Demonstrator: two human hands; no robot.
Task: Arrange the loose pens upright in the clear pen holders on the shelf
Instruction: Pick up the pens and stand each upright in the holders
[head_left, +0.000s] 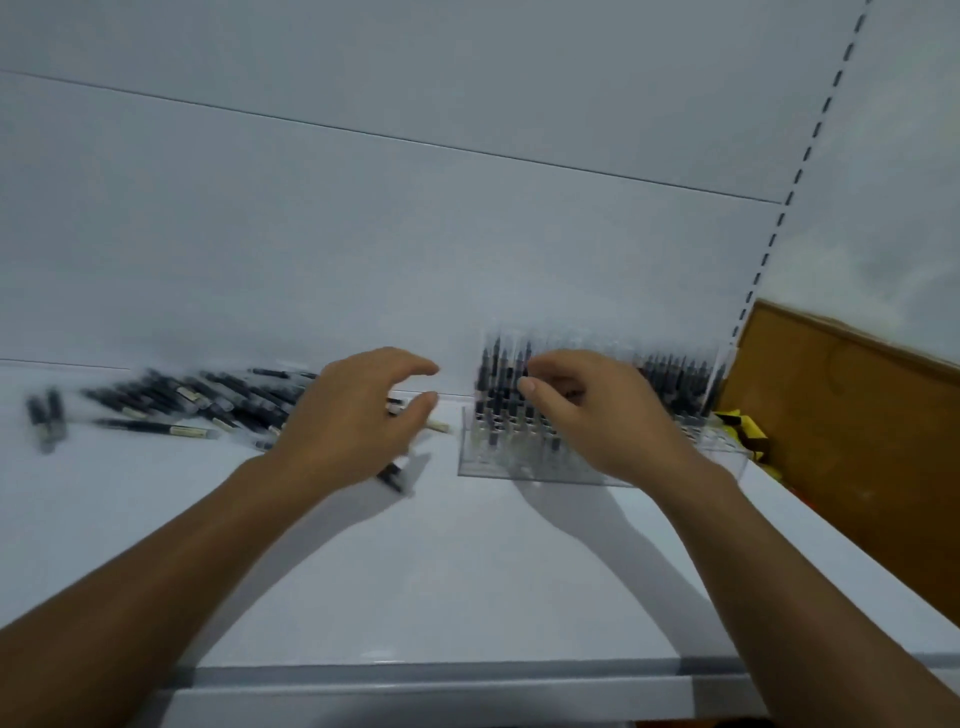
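Smooth white shelf (467, 571), faintly glossy. Clear glossy plastic pen holder (519, 470). Dark plastic-looking loose pens (156, 427), blurred. Matt brown wood-like board (857, 415) by the shelf's right edge. Smooth matt back panel (363, 234).

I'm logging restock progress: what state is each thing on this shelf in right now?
Loose black pens: lying flat in a heap on the white shelf.
Clear plastic pen holder: upright, partly filled with standing black pens.
Left hand: over the heap's right end, grip unclear.
Right hand: fingers curled at the standing pens' tops, grip blurred.
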